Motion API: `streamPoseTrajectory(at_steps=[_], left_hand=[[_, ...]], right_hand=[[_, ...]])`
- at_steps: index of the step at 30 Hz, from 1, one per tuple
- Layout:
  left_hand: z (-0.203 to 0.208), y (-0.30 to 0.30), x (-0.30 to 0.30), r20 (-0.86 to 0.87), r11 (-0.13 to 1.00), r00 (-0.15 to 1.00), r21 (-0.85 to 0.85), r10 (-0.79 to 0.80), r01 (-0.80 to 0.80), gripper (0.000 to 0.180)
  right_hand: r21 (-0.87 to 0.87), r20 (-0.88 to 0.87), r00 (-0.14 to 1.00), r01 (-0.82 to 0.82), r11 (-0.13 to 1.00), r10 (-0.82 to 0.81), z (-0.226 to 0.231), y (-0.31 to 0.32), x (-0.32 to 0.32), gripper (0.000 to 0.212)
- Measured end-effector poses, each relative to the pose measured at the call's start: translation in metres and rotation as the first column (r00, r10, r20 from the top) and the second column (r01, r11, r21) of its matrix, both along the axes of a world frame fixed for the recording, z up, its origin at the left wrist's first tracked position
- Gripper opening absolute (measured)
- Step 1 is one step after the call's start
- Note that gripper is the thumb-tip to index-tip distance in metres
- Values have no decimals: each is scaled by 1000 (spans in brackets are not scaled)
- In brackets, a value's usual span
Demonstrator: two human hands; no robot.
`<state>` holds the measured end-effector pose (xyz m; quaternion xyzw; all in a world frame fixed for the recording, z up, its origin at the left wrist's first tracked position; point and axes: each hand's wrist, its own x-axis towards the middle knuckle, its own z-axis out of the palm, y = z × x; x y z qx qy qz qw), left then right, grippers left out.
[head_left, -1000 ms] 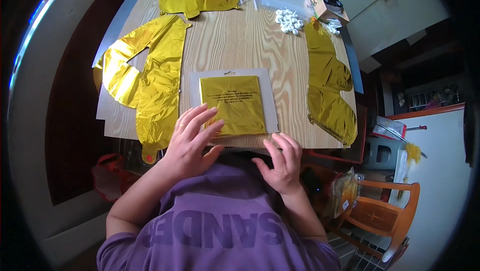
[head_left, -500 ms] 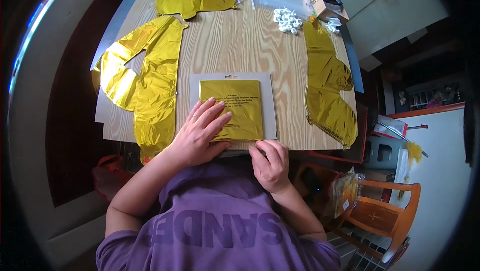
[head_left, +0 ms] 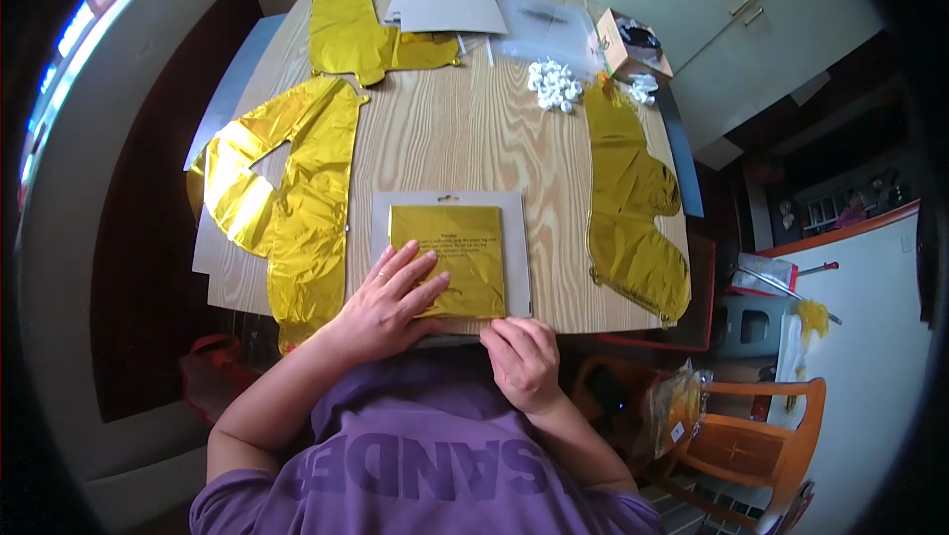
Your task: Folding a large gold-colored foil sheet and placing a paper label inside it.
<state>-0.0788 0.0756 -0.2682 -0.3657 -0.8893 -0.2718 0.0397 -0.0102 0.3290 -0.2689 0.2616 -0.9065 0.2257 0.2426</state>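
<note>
A folded gold foil packet (head_left: 473,273) with printed lines on it lies on a grey backing card (head_left: 518,238) that has a hang hole at its far edge. My left hand (head_left: 388,303) rests on the packet's left side, fingers stretched out and lying flat. At the near right corner of the packet, by the table's front edge, my right hand (head_left: 524,359) is closed, thumb and fingertips pinching the packet's edge. Exactly how much it grips is hidden by the fingers.
Flat gold foil balloons lie on the wooden table (head_left: 455,144): one at left (head_left: 311,209), one at far left (head_left: 344,31), one at right (head_left: 633,204). Grey cards (head_left: 450,3), a clear plastic sheet (head_left: 544,26), white clips (head_left: 556,87) and a small box (head_left: 618,45) sit farther back.
The whole scene sits lower in the picture, as my view has tilted up. Both hands keep nearly the same places on the packet.
</note>
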Motion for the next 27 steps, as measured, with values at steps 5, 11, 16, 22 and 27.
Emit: streamPoseTrajectory(at_steps=[5, 11, 16, 22, 27], left_hand=[[0, 0, -2, 28, 1000, 1000, 17, 11, -12, 70], [0, -6, -8, 51, 998, 998, 45, 36, -39, 69], [3, -5, -7, 96, 997, 994, 65, 45, -52, 72], [7, -5, -12, 134, 994, 991, 109, 7, -21, 71], [11, -5, -13, 107, 993, 994, 119, -22, 10, 54]], right_hand=[[45, 2, 1000, -16, 999, 16, 6, 2, -4, 17], [-200, 521, 805, -208, 958, 283, 72, 27, -52, 10], [-329, 673, 731, 158, 931, 113, 84, 5, -242, 16], [88, 477, 722, 528, 845, -501, 36, -38, -440, 34], [196, 529, 586, 619, 761, -613, 11, -37, -452, 39]])
